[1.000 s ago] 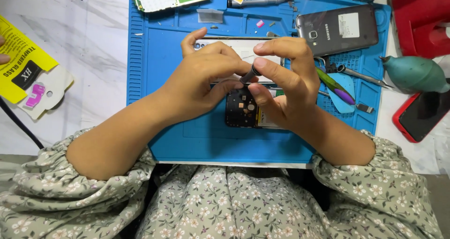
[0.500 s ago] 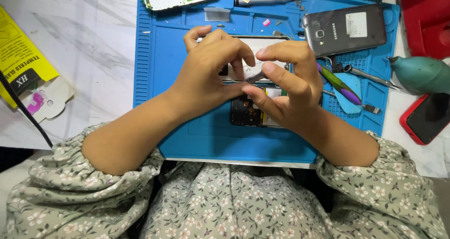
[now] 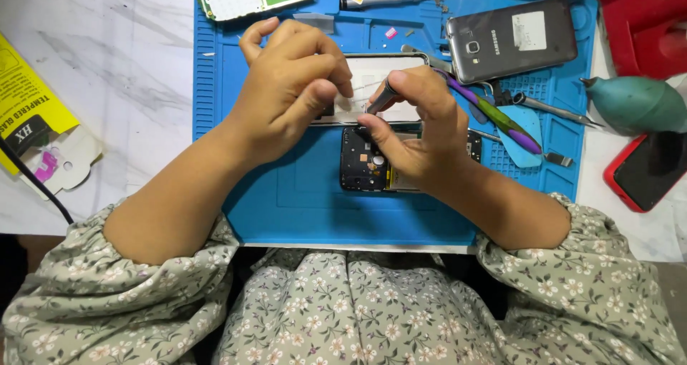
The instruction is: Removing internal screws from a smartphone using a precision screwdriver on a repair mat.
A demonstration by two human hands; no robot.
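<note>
Head view: we see the blue mat [image 3: 286,207], then the left hand [image 3: 286,93] curled, pressing the white panel [image 3: 372,79] at mid-mat; the right hand [image 3: 415,136] pinches a grey tool [image 3: 383,96] over the opened phone [image 3: 365,161] just nearer.

Head camera, single view: looks steeply down, close over blue mat [image 3: 300,207], facing away from wearer's lap.

Yellow flat package [image 3: 28,114], far left
</note>
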